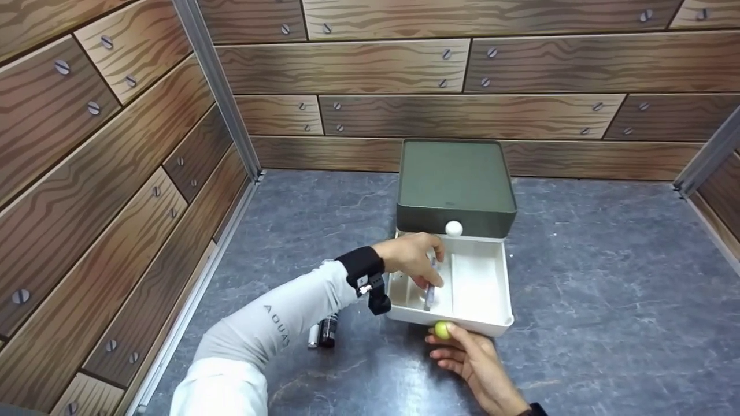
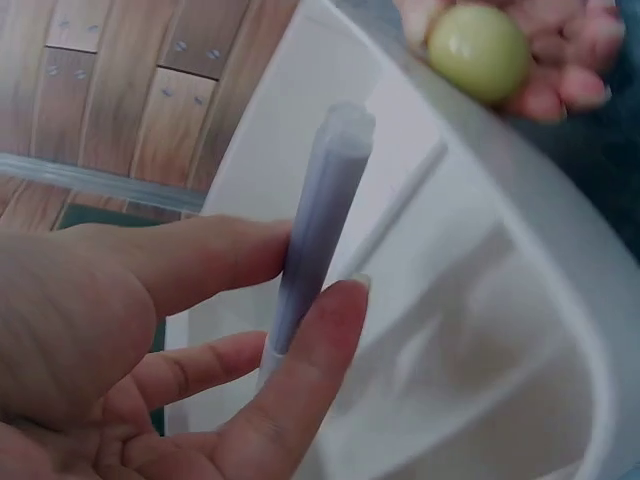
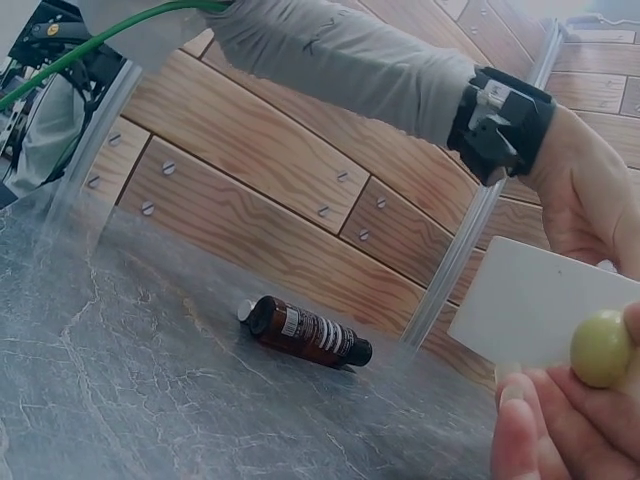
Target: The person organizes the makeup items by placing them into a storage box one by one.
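Observation:
My left hand reaches over the pulled-out white drawer. Its thumb and fingers pinch a slim lavender stick, like a pen, held over the drawer's left part. A translucent tip shows at its upper end in the left wrist view. At the middle of the drawer's front wall, my right hand holds a yellow-green ball between thumb and fingers. The ball is close against the wall; I cannot tell whether it is a knob fixed there. A low divider runs along the drawer's floor.
Behind the drawer stands the dark green box with a round white knob. On the grey marbled table, left of the drawer, lie a brown bottle with a black cap and a silvery cylinder. Wood-patterned panels enclose the table.

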Demonstrator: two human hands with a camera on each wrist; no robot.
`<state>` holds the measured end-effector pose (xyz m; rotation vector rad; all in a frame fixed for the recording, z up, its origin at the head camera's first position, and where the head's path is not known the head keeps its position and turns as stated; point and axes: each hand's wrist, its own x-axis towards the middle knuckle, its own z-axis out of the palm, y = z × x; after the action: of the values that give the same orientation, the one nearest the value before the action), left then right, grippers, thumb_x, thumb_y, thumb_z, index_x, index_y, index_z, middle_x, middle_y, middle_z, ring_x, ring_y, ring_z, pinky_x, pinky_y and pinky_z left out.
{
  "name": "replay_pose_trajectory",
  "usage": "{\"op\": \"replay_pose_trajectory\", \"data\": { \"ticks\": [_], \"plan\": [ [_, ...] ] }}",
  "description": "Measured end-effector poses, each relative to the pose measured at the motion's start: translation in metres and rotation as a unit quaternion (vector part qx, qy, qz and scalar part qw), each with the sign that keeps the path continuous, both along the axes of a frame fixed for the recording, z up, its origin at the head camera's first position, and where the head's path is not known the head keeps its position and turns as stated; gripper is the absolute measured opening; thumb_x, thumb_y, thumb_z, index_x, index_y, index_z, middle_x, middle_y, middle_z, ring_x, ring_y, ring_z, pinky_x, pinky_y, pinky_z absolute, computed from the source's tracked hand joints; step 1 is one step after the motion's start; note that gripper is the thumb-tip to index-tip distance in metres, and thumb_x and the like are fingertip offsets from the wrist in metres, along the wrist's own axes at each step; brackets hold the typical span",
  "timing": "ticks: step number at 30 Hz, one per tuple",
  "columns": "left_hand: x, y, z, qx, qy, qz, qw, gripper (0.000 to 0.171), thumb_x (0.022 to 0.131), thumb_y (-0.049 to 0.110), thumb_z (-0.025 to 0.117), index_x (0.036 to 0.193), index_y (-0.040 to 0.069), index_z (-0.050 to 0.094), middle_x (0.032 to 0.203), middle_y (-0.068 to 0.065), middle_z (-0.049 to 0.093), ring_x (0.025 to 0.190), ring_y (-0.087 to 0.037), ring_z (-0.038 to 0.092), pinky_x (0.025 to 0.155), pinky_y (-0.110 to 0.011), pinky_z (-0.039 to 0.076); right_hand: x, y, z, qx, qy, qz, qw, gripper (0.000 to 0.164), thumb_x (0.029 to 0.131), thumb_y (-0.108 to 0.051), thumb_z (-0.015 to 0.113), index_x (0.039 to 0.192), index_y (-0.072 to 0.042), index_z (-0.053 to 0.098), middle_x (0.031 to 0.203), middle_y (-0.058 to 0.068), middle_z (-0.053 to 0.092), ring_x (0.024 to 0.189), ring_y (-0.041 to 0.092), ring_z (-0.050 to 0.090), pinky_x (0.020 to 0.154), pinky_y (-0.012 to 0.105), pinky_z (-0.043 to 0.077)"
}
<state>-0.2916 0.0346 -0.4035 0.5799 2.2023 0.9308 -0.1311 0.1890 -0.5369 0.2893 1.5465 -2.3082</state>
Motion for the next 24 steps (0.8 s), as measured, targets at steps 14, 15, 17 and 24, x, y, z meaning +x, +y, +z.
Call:
{"op": "replay_pose_trajectory", "data": {
  "ticks": [14,15,17,24],
  "plan": [
    [-0.012,0.011,-0.011,-0.103,0.068,-0.024,0.9921,0.046,0.083,0.006,0.089,0.118,0.0,0.06,0.085,0.0,0.058,0.056,-0.011,0.062,0.057,-0.026,0.058,-0.001,0.0,0.001,0.001,0.003,0.003,1.0,0.033,0.113,-0.03,0.049,0.116,-0.01,0.076,0.104,-0.001,0.08,0.087,0.009,0.075,0.078,0.02,0.062],
    [-0.012,0.012,-0.012,-0.107,0.074,-0.026,0.9912,0.046,0.082,0.007,0.09,0.118,0.0,0.06,0.084,0.0,0.058,0.056,-0.01,0.062,0.058,-0.026,0.059,-0.001,0.0,0.001,0.0,0.003,0.002,1.0,0.033,0.113,-0.03,0.049,0.116,-0.01,0.076,0.104,-0.001,0.08,0.086,0.009,0.075,0.078,0.02,0.063],
    [-0.012,0.013,-0.013,-0.111,0.079,-0.027,0.9903,0.047,0.082,0.008,0.09,0.118,0.001,0.06,0.085,0.0,0.058,0.056,-0.01,0.062,0.061,-0.028,0.061,-0.001,0.0,0.001,-0.004,0.001,0.002,1.0,0.033,0.113,-0.03,0.049,0.115,-0.011,0.076,0.104,-0.001,0.08,0.086,0.009,0.075,0.078,0.02,0.063],
    [-0.009,0.012,-0.012,-0.098,0.071,-0.016,0.9925,0.048,0.082,0.007,0.09,0.119,0.0,0.06,0.096,-0.003,0.059,0.058,-0.012,0.064,0.069,-0.033,0.067,-0.001,0.001,0.0,-0.009,0.002,0.005,1.0,0.033,0.113,-0.03,0.049,0.116,-0.011,0.076,0.104,-0.002,0.081,0.087,0.009,0.075,0.078,0.02,0.063]
  ]
}}
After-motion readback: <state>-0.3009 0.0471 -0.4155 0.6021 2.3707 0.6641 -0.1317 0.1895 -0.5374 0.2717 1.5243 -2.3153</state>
